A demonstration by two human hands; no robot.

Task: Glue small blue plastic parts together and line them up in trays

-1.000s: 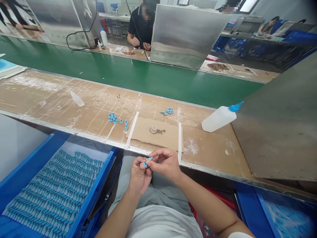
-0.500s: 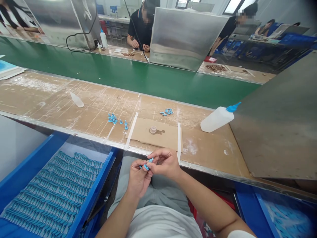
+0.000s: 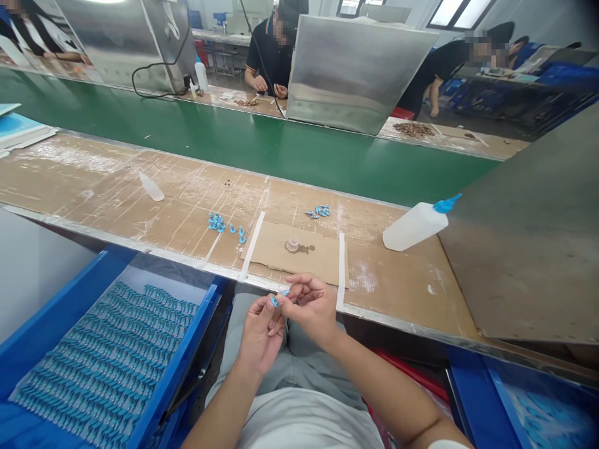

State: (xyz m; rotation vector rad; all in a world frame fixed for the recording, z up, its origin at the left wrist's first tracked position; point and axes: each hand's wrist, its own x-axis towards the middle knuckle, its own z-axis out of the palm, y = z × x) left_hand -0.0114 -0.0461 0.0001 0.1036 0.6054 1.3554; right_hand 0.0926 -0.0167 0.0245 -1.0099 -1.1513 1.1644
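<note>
My left hand pinches a small blue piece between thumb and fingertips, just over my lap. Close against it, my right hand has its thumb and forefinger on another bit of blue; whether the two bits are one part is hidden by the fingers. Beyond the hands, a cardboard sheet is taped to the bench, with a small clear cup and dark wet spots on it. Several small blue figures stand left of the sheet, and more blue pieces lie behind it.
A large white bottle with a blue nozzle lies at the right, near a metal panel. A small bottle lies left. Blue trays flank my lap. Past the green conveyor belt, other people work beside metal boxes.
My hands have shifted slightly upward, and the blue piece is turned differently in my fingers. Across the belt, the person at right has leaned further over the bench.
</note>
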